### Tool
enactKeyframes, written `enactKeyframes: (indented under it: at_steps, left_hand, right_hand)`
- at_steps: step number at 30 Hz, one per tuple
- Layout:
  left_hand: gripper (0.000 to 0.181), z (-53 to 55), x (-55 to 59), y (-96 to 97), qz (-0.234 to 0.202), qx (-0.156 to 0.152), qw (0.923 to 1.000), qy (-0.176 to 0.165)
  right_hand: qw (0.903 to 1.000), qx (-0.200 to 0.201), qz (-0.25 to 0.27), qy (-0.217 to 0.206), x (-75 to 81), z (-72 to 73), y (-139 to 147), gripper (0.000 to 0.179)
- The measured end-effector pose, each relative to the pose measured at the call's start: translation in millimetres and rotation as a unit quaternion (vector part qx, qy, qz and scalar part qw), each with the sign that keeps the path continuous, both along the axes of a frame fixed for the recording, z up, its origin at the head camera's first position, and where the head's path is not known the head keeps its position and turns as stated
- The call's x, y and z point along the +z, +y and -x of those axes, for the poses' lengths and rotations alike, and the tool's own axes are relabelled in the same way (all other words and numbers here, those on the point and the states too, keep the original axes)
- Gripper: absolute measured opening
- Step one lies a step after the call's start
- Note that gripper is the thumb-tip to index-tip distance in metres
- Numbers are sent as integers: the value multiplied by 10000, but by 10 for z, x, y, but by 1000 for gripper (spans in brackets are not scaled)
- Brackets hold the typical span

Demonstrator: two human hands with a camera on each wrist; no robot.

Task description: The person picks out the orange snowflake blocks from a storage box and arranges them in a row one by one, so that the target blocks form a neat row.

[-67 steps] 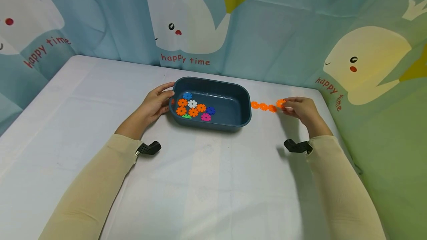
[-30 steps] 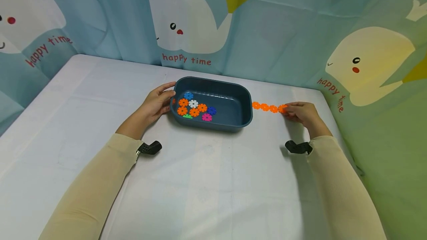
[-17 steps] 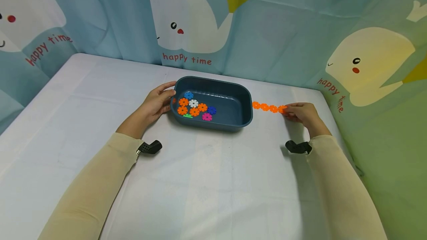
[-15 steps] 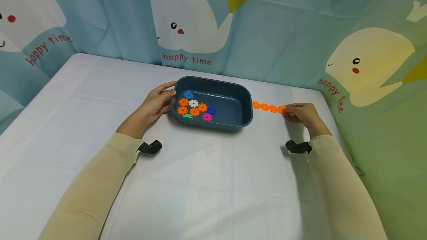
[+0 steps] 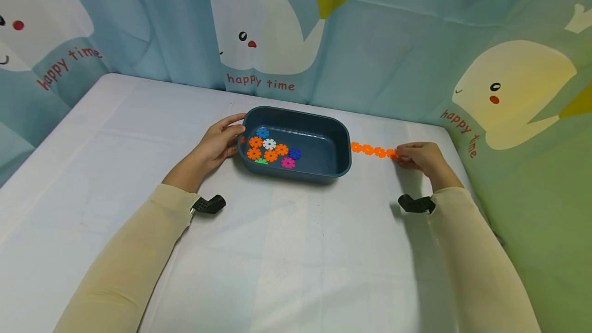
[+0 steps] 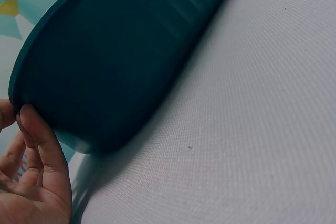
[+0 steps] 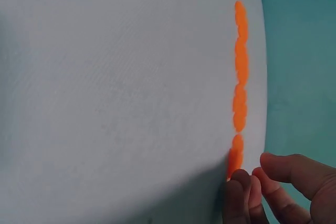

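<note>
My left hand [image 5: 216, 143] grips the left end of a dark blue-grey plastic basin [image 5: 319, 171], thumb at the rim and fingers behind the end wall. In the left wrist view the thumb and fingers [image 6: 44, 140] meet at the basin's rim. Orange notched discs [image 5: 368, 149], like snowflake building pieces, form a row on the table right of the basin. At the row's right end is my right hand [image 5: 422, 157], its fingertips against the last disc [image 7: 237, 150] and partly covering it. In the right wrist view the thumb stands apart from that disc.
Inside the basin, several loose discs lie toward the left: orange ones [image 5: 254, 153], a white one [image 5: 269, 144], blue ones [image 5: 294, 153], a pink one [image 5: 288, 162] and a partly hidden green one [image 5: 261, 161]. A whale-print curtain [image 5: 398, 55] borders the white-covered table [image 5: 287, 251].
My right hand has lowered an orange disc onto the row's right end, then its fingertips have shifted slightly right. The left hand and basin stay in place.
</note>
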State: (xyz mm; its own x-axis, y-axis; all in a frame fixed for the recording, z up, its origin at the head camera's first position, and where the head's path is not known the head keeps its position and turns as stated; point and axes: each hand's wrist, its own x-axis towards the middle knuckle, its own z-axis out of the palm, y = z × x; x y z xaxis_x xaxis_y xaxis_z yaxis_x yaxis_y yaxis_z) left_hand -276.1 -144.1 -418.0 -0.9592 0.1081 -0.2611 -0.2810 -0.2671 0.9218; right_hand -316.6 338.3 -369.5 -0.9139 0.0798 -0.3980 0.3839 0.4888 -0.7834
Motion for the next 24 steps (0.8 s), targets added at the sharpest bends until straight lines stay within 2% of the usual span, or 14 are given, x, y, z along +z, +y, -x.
enactKeyframes:
  at_steps: [8,15,24]
  left_hand:
    - [50,-3,7,0,-46,-24,10000,17]
    - [50,-10,12,2,27,-33,10000,56]
    - [50,-4,2,0,44,-22,10000,80]
  right_hand:
    - [9990,218,264,287,216,-22,-265,38]
    - [9959,667,-5,614,447,-46,-707,51]
    - [9905,1040,608,657,551,-81,-1258,49]
